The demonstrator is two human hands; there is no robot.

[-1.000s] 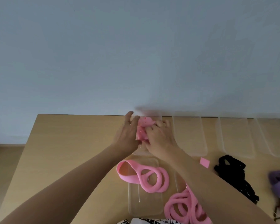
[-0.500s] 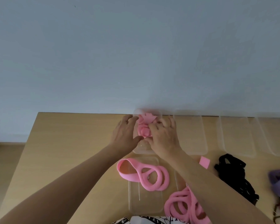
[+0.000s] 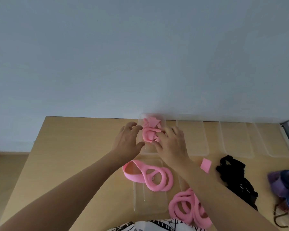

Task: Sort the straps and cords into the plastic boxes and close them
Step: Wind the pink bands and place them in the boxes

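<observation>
Head view: we (image 3: pixel 130 140) (image 3: pixel 171 144) have one clear box (image 3: pixel 140 150) at the table's (image 3: pixel 73 147) far edge part-filled.
Both hands spread open around its pink straps (image 3: pixel 150 132); other boxes (image 3: pixel 193 139) empty, loose pink (image 3: pixel 148 174) and black straps (image 3: pixel 232 177) remain, lids off.

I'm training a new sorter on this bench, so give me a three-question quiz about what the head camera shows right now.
1. True or false: the box between the hands already has pink straps in it.
2. What colour is the strap pile lying on the table to the right of the right hand?
A) black B) green C) white
3. Fill in: the looped pink strap below the left hand lies across a clear ____.

Key: 1 true; 2 A; 3 lid. Whether it is a lid or a shallow box cannot be told for certain.
</observation>
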